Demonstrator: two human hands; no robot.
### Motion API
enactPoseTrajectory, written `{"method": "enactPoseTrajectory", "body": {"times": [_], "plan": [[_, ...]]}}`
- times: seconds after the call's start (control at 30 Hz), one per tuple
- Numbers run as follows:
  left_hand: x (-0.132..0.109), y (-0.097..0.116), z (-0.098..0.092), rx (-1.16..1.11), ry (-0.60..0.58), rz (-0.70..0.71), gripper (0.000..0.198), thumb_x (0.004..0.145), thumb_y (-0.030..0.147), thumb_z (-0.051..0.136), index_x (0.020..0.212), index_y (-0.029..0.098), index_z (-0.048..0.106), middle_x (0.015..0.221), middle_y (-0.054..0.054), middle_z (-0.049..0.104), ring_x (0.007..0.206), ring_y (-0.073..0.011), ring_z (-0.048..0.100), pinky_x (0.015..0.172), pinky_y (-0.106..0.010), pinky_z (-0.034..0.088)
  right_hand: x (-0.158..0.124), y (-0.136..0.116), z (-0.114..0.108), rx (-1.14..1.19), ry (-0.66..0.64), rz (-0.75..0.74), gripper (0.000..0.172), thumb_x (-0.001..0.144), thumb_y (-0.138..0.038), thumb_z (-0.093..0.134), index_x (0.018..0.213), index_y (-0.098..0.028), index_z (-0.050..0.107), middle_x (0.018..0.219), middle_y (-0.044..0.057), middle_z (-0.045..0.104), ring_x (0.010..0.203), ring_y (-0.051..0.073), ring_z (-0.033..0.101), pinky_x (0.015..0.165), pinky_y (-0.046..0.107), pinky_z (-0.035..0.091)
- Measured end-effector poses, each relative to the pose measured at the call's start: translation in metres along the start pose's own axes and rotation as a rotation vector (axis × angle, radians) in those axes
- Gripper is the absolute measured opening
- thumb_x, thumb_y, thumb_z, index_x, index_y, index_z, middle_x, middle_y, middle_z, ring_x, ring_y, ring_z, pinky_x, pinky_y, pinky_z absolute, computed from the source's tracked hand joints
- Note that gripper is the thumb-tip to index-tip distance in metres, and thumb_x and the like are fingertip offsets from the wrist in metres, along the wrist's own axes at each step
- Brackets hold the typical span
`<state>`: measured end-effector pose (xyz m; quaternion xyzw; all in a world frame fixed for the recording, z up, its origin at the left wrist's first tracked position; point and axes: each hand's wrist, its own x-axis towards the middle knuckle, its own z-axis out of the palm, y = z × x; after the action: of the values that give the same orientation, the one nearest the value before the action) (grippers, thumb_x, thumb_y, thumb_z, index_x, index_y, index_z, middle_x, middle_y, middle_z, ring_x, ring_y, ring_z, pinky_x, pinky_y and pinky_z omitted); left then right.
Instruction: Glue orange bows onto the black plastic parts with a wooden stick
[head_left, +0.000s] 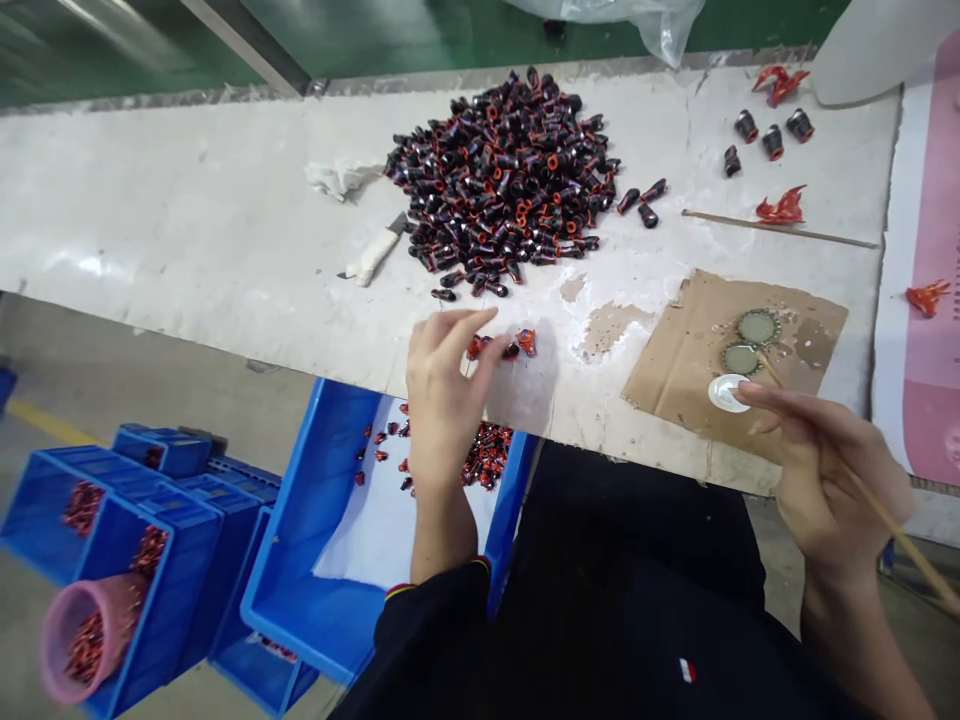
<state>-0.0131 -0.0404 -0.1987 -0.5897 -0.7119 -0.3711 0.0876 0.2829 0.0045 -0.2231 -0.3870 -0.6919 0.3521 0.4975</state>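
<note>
My left hand [448, 385] is above the table's front edge, thumb and forefinger apart. Close to its fingertips lie small red-and-black parts, among them a red winged piece [526, 343]; whether one touches my fingers I cannot tell. My right hand [832, 460] holds a thin wooden stick [892, 515], whose tip is by two bottle caps [757, 327] holding a greenish-grey substance. A round white disc [721, 393] sits at my right fingertips, on a stained piece of cardboard [675, 340]. Beyond my left hand rises a large pile of black parts with red rims [502, 180].
A white-handled knife [375, 250] and crumpled tissue [341, 178] lie left of the pile. Another stick [825, 236] and red pieces [780, 205] are at the right. Below the edge stand a blue bin [281, 570], stacked crates [187, 520] and a pink bucket [112, 620].
</note>
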Motion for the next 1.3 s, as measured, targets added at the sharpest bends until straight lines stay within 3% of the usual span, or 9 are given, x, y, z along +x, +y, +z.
{"method": "enactPoseTrajectory", "body": {"times": [0.13, 0.27, 0.37, 0.5, 0.67, 0.8, 0.97, 1.1, 1.3], "plan": [[0.043, -0.02, 0.006, 0.096, -0.245, 0.077, 0.023, 0.094, 0.02, 0.052, 0.109, 0.024, 0.07, 0.102, -0.006, 0.066, 0.098, -0.0219, 0.06, 0.089, -0.037, 0.048, 0.004, 0.007, 0.003, 0.056, 0.099, -0.147, 0.033, 0.096, -0.024, 0.047, 0.123, -0.034, 0.065, 0.099, 0.002, 0.075, 0.08, 0.021, 0.071, 0.053, 0.035, 0.048], [0.077, -0.02, 0.019, 0.221, -0.497, 0.13, 0.019, 0.091, 0.027, 0.057, 0.104, 0.02, 0.069, 0.102, -0.008, 0.062, 0.101, -0.0255, 0.059, 0.093, -0.041, 0.047, 0.008, 0.013, 0.002, 0.085, 0.112, -0.162, 0.035, 0.1, -0.038, 0.039, 0.117, -0.03, 0.069, 0.094, 0.006, 0.073, 0.07, 0.019, 0.068, 0.047, 0.031, 0.042], [0.082, -0.013, 0.026, 0.303, -0.517, 0.099, 0.015, 0.09, 0.029, 0.058, 0.096, 0.019, 0.068, 0.098, -0.009, 0.061, 0.101, -0.0282, 0.059, 0.092, -0.043, 0.048, 0.008, 0.016, -0.002, 0.059, 0.166, -0.178, 0.036, 0.099, -0.037, 0.04, 0.11, -0.029, 0.073, 0.09, 0.006, 0.066, 0.064, 0.014, 0.06, 0.047, 0.029, 0.04], [0.074, -0.004, 0.032, 0.426, -0.488, 0.036, 0.016, 0.088, 0.012, 0.051, 0.094, 0.018, 0.064, 0.096, -0.012, 0.062, 0.099, -0.0311, 0.061, 0.089, -0.045, 0.05, 0.008, 0.016, -0.004, 0.055, 0.221, -0.164, 0.033, 0.098, -0.032, 0.042, 0.106, -0.028, 0.074, 0.084, 0.005, 0.058, 0.064, 0.012, 0.056, 0.05, 0.028, 0.042], [0.065, -0.005, 0.037, 0.439, -0.422, 0.036, 0.019, 0.087, 0.006, 0.047, 0.095, 0.016, 0.061, 0.098, -0.013, 0.062, 0.101, -0.0327, 0.062, 0.09, -0.049, 0.051, 0.008, 0.012, -0.005, 0.214, 0.267, 0.019, 0.026, 0.096, -0.034, 0.05, 0.103, -0.028, 0.074, 0.078, 0.003, 0.058, 0.068, 0.012, 0.056, 0.053, 0.024, 0.048], [0.058, -0.001, 0.032, 0.194, -0.325, 0.11, 0.012, 0.088, 0.014, 0.056, 0.098, 0.019, 0.061, 0.106, -0.01, 0.063, 0.101, -0.0266, 0.063, 0.089, -0.042, 0.053, 0.007, 0.009, -0.006, 0.298, 0.311, 0.134, 0.022, 0.094, -0.035, 0.054, 0.098, -0.025, 0.073, 0.075, 0.002, 0.06, 0.069, 0.01, 0.057, 0.054, 0.02, 0.05], [0.029, 0.03, 0.029, -0.374, -0.215, 0.124, 0.016, 0.092, 0.018, 0.056, 0.108, 0.018, 0.06, 0.099, -0.005, 0.067, 0.088, -0.014, 0.066, 0.077, -0.027, 0.056, 0.007, 0.009, -0.004, 0.266, 0.258, 0.164, 0.019, 0.095, -0.031, 0.053, 0.101, -0.026, 0.071, 0.077, 0.0, 0.06, 0.063, 0.008, 0.058, 0.052, 0.021, 0.052], [-0.001, 0.058, 0.035, -0.736, -0.246, -0.009, 0.019, 0.088, 0.022, 0.066, 0.107, 0.021, 0.067, 0.085, -0.001, 0.065, 0.072, -0.0093, 0.062, 0.068, -0.022, 0.053, 0.007, 0.007, -0.003, 0.229, 0.266, 0.146, 0.02, 0.096, -0.029, 0.052, 0.103, -0.027, 0.071, 0.078, -0.001, 0.061, 0.062, 0.009, 0.059, 0.052, 0.023, 0.053], [-0.025, 0.083, 0.051, -1.077, -0.391, -0.241, 0.032, 0.08, 0.022, 0.075, 0.112, 0.026, 0.07, 0.086, -0.001, 0.064, 0.079, -0.0115, 0.063, 0.074, -0.023, 0.054, 0.01, 0.004, -0.002, 0.281, 0.305, 0.197, 0.02, 0.095, -0.035, 0.055, 0.101, -0.027, 0.072, 0.076, -0.001, 0.06, 0.06, 0.008, 0.058, 0.053, 0.023, 0.051]]}}
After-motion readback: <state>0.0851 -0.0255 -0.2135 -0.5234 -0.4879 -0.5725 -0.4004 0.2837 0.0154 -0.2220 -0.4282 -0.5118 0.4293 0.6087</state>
